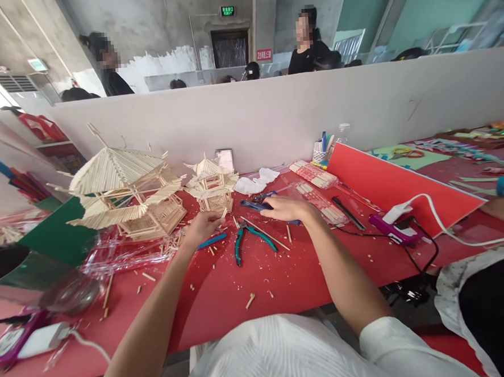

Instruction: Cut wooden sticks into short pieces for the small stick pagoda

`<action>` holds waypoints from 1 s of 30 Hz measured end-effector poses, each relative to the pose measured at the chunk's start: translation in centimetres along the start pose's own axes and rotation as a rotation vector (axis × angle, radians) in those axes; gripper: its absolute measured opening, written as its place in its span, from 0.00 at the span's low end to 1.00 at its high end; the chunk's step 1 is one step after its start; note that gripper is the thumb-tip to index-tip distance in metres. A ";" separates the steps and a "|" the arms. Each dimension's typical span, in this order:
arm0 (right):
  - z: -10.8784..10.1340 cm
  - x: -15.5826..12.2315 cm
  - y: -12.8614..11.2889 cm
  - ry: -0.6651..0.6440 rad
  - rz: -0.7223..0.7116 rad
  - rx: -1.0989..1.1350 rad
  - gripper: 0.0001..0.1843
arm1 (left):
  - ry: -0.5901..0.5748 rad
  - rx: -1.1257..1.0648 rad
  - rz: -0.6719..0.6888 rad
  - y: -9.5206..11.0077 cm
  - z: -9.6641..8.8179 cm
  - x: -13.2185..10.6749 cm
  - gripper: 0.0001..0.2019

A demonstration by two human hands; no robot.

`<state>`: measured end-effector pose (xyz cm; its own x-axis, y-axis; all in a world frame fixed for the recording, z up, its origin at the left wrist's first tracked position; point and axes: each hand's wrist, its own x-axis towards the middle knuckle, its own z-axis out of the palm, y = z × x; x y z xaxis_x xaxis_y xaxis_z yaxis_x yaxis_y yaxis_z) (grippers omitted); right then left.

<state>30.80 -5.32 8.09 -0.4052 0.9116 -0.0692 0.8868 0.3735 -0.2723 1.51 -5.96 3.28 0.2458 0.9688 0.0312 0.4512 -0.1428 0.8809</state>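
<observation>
My left hand (203,226) is closed in a pinch on a short wooden stick (224,213), just in front of the small stick pavilion (211,188). On the right, my right hand (291,209) is wrapped over a dark blue glue gun (256,204), its front pointing left; the palm hides part of it. Between the hands and nearer to me lie green-handled pliers (246,237) with their handles spread. A blue pen-like tool (212,241) rests below my left fingers. The larger stick pavilion (126,190) stands left of the small one.
Packs of wooden sticks (315,174), a black cutter (348,213) and a red board (399,182) lie to the right. A purple power strip (393,229) carries cords. Plastic wrap (115,254) and a clear container (70,293) are on the left. Stick scraps litter the red table (224,298).
</observation>
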 end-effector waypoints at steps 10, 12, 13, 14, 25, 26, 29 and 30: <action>2.0 1.5 -0.7 0.114 -0.298 0.183 0.22 | -0.070 -0.299 -0.148 1.4 0.1 -0.7 0.29; 1.9 1.4 -1.0 0.084 -0.308 0.206 0.21 | -0.077 -0.322 -0.153 1.4 0.2 -0.8 0.30; 1.9 1.4 -1.2 0.072 -0.309 0.216 0.20 | -0.083 -0.329 -0.153 1.5 0.2 -0.8 0.31; 1.8 1.3 -1.4 0.065 -0.308 0.226 0.20 | -0.091 -0.332 -0.154 1.5 0.3 -0.8 0.30; 1.3 1.1 -1.8 0.065 -0.326 0.290 0.19 | -0.108 -0.319 -0.162 1.6 0.5 -0.9 0.29; 1.3 1.1 -1.8 0.066 -0.325 0.290 0.19 | -0.108 -0.327 -0.166 1.6 0.6 -0.9 0.28; 1.4 1.2 -1.5 0.060 -0.319 0.288 0.19 | -0.106 -0.340 -0.172 1.7 0.5 -1.0 0.27; 1.5 1.2 -1.4 0.054 -0.318 0.285 0.19 | -0.104 -0.340 -0.174 1.7 0.5 -1.0 0.26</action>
<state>28.69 -4.99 6.99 -0.6295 0.7693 0.1091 0.6196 0.5818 -0.5268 2.48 -7.28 4.48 0.2841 0.9446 -0.1646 0.1884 0.1134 0.9755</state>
